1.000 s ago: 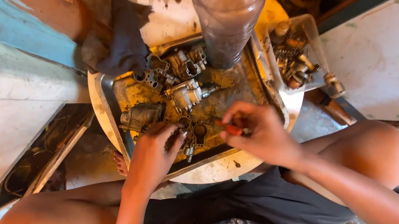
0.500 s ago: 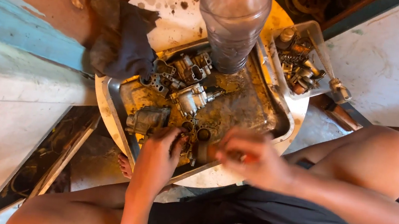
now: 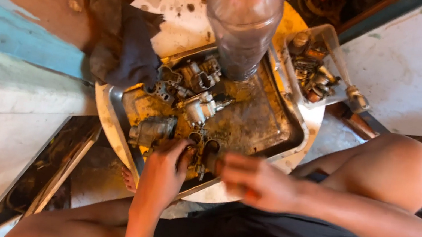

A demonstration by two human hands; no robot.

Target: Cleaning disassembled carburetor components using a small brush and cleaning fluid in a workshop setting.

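Note:
A dirty metal tray [image 3: 287,121] with oily yellow residue sits on a round white tabletop [image 3: 167,2]. At its near edge lies a small metal carburettor part [image 3: 205,153] with two round openings. My left hand [image 3: 162,175] grips that part from the left, thumb on top. My right hand [image 3: 257,183], blurred by motion, touches the part's right side with its fingers closed. A small red thing [image 3: 250,194] shows in its palm; what it is I cannot tell. Other carburettor pieces [image 3: 199,106] and a larger grey body [image 3: 151,131] lie further in the tray.
A clear plastic bottle [image 3: 242,24] with a blue cap stands at the tray's far side. A dark rag [image 3: 127,46] lies at the left. A clear tub of small parts [image 3: 312,66] and a tool [image 3: 357,100] sit at the right. My bare knee [image 3: 403,162] is right of the table.
The view has tilted down and closer. Both hands have drawn toward the tray's near edge, and my right hand has come left to meet the part that my left hand holds.

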